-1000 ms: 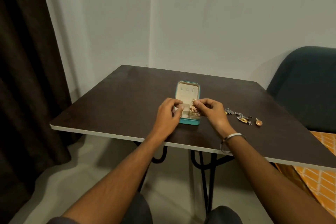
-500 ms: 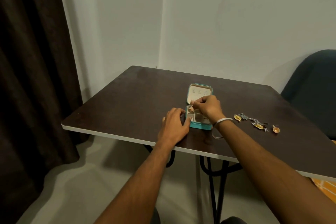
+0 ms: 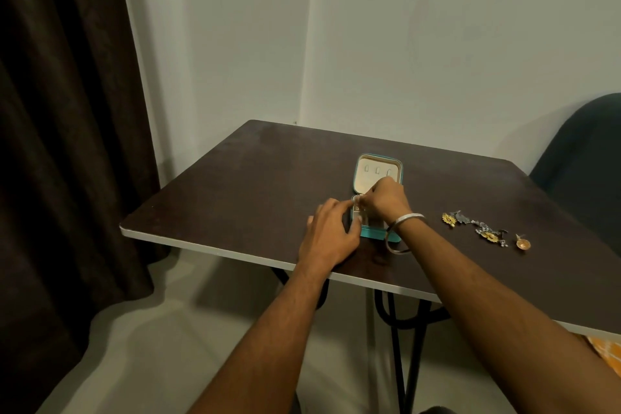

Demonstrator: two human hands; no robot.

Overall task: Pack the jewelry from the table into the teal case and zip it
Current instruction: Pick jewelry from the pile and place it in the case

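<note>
Dark brown table top (image 3: 262, 178) with a pale edge, set in a corner of pale walls; dark curtain (image 3: 64, 111) hanging at left, dark chair back (image 3: 584, 158) at right, black metal legs below. Near the front edge, one teal case (image 3: 378, 236), lid (image 3: 377, 171) raised and cream-lined, three small loops across its lining. Over the base, two hands crowding the view, most of the compartments hidden beneath them. Right hand (image 3: 386, 200), silver bangle (image 3: 401, 228) at the wrist, fingertips drawn together at the case's left rear corner, seemingly pinching a small gold piece (image 3: 357, 208), too tiny to make out. Left hand (image 3: 331, 235) resting against the case's left side, fingers loosely bent, thumb on the front rim. To the right, well apart from the case, a row of loose jewelry (image 3: 477, 227): two gold flower pieces with silvery bits between, exact count unclear, plus one small round copper-coloured piece (image 3: 522, 243) at the end. Compared with half a second ago, right hand lower into the base; row on the table unchanged.
</note>
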